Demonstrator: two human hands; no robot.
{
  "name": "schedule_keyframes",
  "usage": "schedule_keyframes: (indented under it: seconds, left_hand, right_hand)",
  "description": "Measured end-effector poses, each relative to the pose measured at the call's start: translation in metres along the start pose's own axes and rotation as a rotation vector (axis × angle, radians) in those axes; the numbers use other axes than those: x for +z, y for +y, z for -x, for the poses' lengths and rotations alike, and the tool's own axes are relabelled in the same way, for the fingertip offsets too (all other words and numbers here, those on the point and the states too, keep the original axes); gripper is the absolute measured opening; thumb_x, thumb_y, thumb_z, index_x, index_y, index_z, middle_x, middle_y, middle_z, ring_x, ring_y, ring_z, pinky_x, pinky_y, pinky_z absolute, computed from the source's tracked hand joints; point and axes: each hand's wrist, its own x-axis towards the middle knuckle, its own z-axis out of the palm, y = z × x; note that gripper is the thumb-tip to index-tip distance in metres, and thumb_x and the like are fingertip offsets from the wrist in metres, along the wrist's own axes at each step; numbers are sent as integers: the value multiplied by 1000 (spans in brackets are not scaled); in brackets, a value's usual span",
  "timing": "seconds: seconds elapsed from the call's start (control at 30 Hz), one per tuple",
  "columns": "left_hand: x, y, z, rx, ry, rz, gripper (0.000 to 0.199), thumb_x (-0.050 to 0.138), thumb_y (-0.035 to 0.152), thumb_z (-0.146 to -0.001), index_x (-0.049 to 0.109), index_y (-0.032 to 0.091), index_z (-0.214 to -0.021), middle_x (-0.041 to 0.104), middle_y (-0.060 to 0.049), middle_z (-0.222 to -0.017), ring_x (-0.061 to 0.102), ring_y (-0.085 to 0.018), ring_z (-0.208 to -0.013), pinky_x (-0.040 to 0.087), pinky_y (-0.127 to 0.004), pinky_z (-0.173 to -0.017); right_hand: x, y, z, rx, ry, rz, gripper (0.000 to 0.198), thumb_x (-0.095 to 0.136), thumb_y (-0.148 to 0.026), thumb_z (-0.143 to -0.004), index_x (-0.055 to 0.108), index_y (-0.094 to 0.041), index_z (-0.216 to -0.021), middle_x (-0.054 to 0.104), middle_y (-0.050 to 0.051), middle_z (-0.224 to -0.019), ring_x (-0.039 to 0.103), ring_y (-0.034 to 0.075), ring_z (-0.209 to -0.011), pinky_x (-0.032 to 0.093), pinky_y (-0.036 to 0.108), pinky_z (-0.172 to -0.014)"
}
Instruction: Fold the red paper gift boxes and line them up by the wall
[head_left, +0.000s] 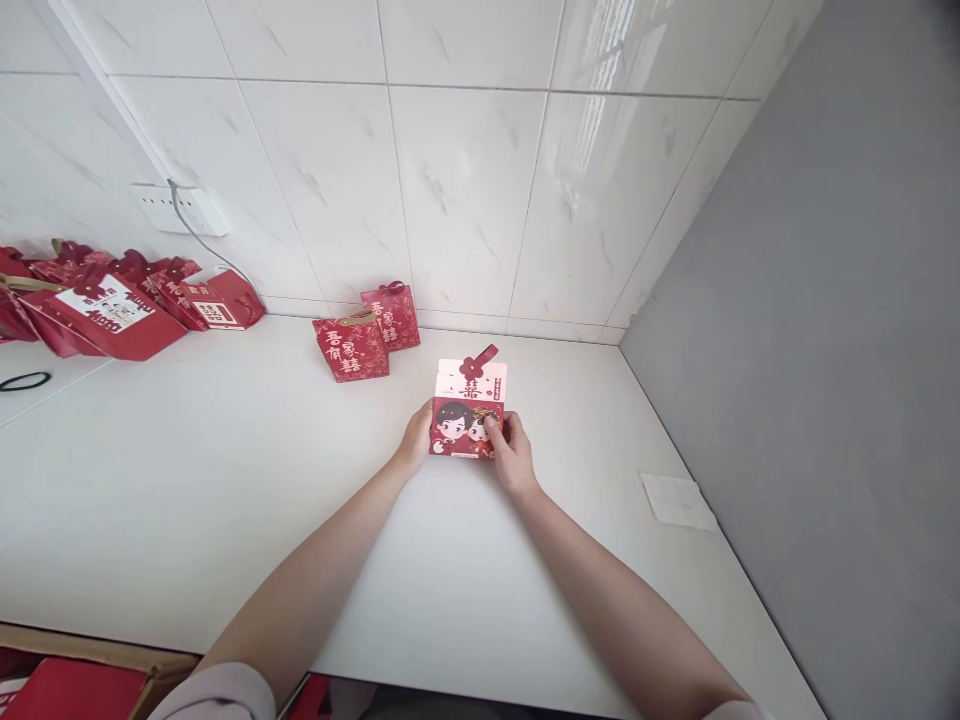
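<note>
A red and white gift box with two cartoon faces and a red ribbon loop at its top is held over the white table. My left hand closes on its left side, with the fingers mostly hidden behind it. On the right side, my right hand grips the box, its thumb lying on the printed front and its fingers at the edge and behind. Beyond my hands, a red gift box with white characters stands partly in front of a second red gift box by the tiled wall.
Several red gift boxes crowd the far left of the table. A black loop lies near them. Above is a wall socket with a cable. A white paper lies by the grey panel. A carton with red items is at lower left.
</note>
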Motion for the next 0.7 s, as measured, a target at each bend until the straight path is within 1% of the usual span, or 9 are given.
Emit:
schedule_keyframes:
  seconds: [0.13,0.37,0.53,0.7]
  left_hand:
    - [-1,-1,-1,-40,31,18,61,50,67,-84,68,16,-111,71,-11,-115,68,-29,-102,53,-42,-91]
    - [-5,-6,-5,-37,58,51,66,49,71,-83,68,14,-109,72,-12,-112,69,-28,-100,53,-42,-91]
    - [-3,-4,-2,-39,-3,96,66,43,70,-86,67,14,-114,71,-13,-115,69,-27,-101,54,-41,-91]
    - [2,1,2,-13,-24,122,60,53,65,-84,66,13,-113,70,-14,-117,68,-30,-104,54,-42,-92]
  right_hand:
    - [2,-3,-1,-17,5,18,34,58,-55,-86,54,-23,-94,66,2,-94,61,19,-84,48,31,-76]
    - [6,-4,-2,-23,1,79,33,53,-55,-89,53,-23,-96,66,2,-98,61,19,-86,48,31,-77]
    - [6,-3,-1,-28,9,99,32,51,-56,-90,53,-24,-96,66,2,-100,61,20,-89,47,32,-79]
    - [5,0,-1,-30,25,85,35,52,-57,-89,54,-23,-98,67,3,-100,62,20,-87,48,32,-77]
